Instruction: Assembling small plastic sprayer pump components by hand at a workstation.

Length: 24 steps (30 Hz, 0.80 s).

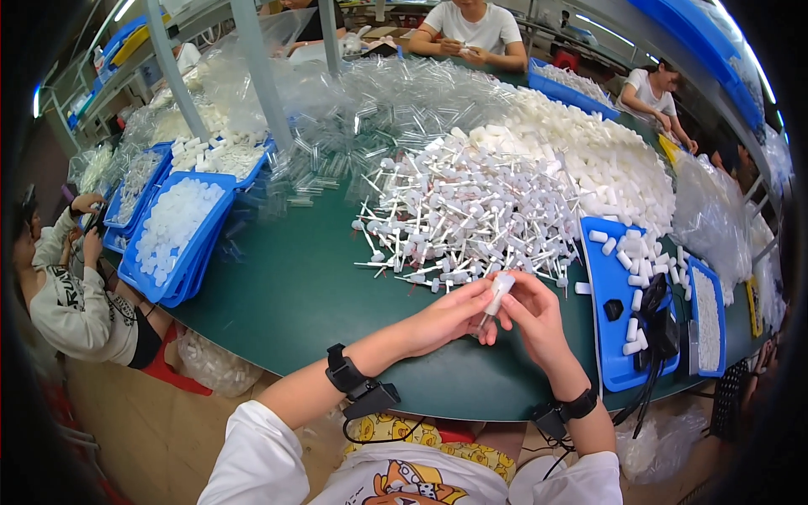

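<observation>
My left hand [454,316] and my right hand [534,316] meet over the near edge of the green table [295,295]. Together they hold a small clear tube with a white cap [497,299], tilted, cap end up. Just beyond my fingers lies a big heap of white capped sticks [467,210]. Both wrists wear black bands with cables.
Behind the sticks lie a mound of white caps [589,160] and a pile of clear tubes [379,109]. Blue trays [172,231] of white parts sit at left; a blue tray [619,311] with caps and a black device at right. Other people sit around the table.
</observation>
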Available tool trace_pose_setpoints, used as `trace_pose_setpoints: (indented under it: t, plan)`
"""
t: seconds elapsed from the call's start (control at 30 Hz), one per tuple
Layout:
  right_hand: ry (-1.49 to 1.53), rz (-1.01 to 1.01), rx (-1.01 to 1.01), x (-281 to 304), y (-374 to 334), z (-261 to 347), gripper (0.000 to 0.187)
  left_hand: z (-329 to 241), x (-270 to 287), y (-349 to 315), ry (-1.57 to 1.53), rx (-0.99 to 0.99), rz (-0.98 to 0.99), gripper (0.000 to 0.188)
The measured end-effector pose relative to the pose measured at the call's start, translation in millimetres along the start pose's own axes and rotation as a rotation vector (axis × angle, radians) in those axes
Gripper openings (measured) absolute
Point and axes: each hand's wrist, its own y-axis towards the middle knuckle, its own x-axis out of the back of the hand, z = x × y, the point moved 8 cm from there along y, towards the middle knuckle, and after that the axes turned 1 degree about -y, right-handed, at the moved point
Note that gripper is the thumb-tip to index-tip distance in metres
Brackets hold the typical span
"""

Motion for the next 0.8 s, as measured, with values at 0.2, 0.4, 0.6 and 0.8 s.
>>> trace_pose_setpoints:
  t: [0.2, 0.4, 0.6, 0.8]
  plan:
    - [-0.060, 0.044, 0.017, -2, -2, -3, 0.027, 4, -2, -1, -0.151, 0.026, -0.019, 0.031]
    - [-0.052, 0.055, 0.019, -2, -1, -7, 0.028, 13, -2, 0, -0.299, 0.065, 0.094, 0.031]
    - [-0.073, 0.070, 0.002, 1, 0, -10, 0.026, 11, 0, 1, -0.170, 0.079, -0.010, 0.033]
    - [0.016, 0.087, -0.085, -3, -3, -9, 0.027, 12, 2, 2, -0.097, 0.039, 0.015, 0.032]
